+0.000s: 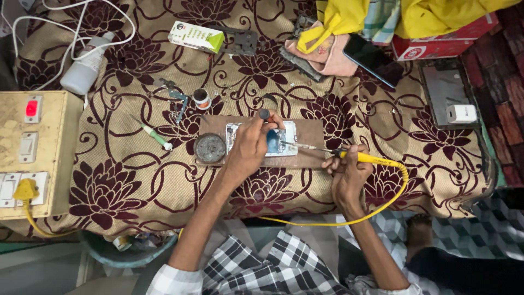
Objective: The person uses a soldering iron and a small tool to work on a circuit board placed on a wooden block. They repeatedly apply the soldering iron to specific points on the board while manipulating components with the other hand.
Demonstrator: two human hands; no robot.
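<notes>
An opened phone [284, 140] with its blue and white insides showing lies on a brown board [314, 134] over the patterned cloth. My left hand [250, 145] rests on the phone, fingers closed on a small dark-capped tool [265, 114]. My right hand [348, 172] grips a yellow-handled soldering iron [367, 159]; its metal tip [297, 145] points left onto the phone. The iron's yellow cord [382, 205] loops down toward my lap.
A round dark tin [210, 148] sits on the board's left end. Nearby lie a green-tipped tool [154, 135], tweezers [179, 104] and a small pot [202, 98]. A switch box [30, 153] stands left; a dark phone [374, 60], a white charger [461, 113] and a box [197, 37] lie beyond.
</notes>
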